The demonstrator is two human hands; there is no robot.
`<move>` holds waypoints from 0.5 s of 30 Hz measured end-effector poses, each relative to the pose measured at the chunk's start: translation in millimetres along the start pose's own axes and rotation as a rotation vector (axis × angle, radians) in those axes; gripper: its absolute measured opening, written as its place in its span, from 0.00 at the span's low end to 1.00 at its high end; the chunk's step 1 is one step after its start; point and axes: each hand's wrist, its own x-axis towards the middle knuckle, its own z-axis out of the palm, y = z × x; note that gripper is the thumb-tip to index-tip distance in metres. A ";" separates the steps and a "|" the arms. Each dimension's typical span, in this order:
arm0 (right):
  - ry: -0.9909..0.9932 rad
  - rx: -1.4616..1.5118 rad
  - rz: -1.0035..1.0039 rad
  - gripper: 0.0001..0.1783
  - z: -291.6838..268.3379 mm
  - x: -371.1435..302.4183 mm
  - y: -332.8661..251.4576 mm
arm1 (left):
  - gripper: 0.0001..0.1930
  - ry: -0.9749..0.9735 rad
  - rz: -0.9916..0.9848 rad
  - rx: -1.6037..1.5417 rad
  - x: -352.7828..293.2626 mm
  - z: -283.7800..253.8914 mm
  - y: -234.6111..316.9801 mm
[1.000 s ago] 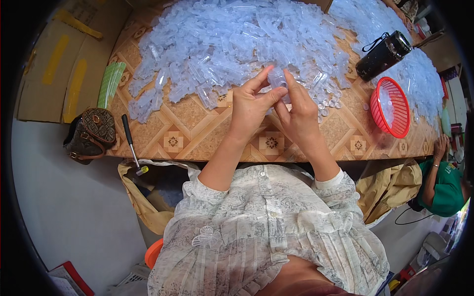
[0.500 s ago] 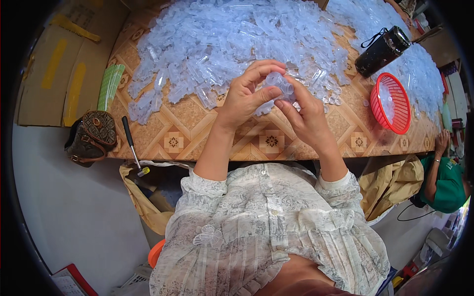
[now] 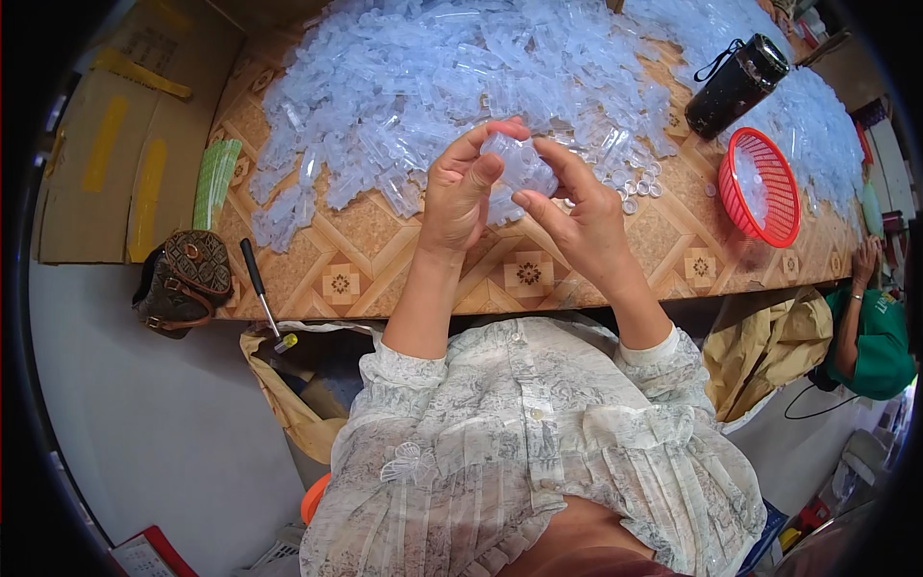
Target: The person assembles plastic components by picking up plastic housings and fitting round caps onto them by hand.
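Note:
A bunch of clear plastic tube-like pieces [image 3: 520, 165] is held up between my two hands, above the near part of the table. My left hand [image 3: 460, 188] grips it from the left, thumb and fingertips against its side. My right hand [image 3: 588, 213] pinches it from the right between thumb and forefinger. The exact shape of the held pieces is hard to make out. Just beyond lies a large heap of similar clear pieces [image 3: 404, 87]. Small clear round caps [image 3: 635, 185] lie scattered to the right of my right hand.
On the right stand a red plastic basket [image 3: 786, 192] with clear pieces inside and a black flask [image 3: 735, 88]. A hammer [image 3: 256, 274] and a brown patterned bag [image 3: 187, 279] lie at the left edge. A cardboard box [image 3: 106, 144] stands far left; a person in green [image 3: 880, 341] is at far right.
My hands have shifted slightly left and are a little farther apart. The bunch of clear pieces has turned, so more of its side shows instead of its round ends.

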 end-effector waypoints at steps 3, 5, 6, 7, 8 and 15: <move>-0.052 -0.073 -0.065 0.22 -0.2 1.9 1.9 | 0.21 0.024 -0.061 -0.065 -1.7 0.3 -0.5; -0.039 -0.118 -0.065 0.22 0.5 -0.5 -0.3 | 0.22 0.086 -0.063 -0.108 -5.1 0.2 -6.2; -0.035 -0.106 -0.050 0.22 3.0 -2.3 1.7 | 0.22 0.078 -0.074 -0.114 -7.7 1.7 -7.1; -0.026 -0.115 -0.043 0.22 5.0 -4.6 3.1 | 0.23 0.105 -0.094 -0.181 -10.9 3.5 -8.0; -0.030 -0.069 -0.001 0.22 6.7 -6.9 4.2 | 0.24 0.132 -0.115 -0.248 -13.7 5.1 -9.0; -0.079 0.031 0.142 0.23 7.4 -16.4 -0.8 | 0.24 0.226 -0.134 -0.215 -27.5 -1.2 -16.5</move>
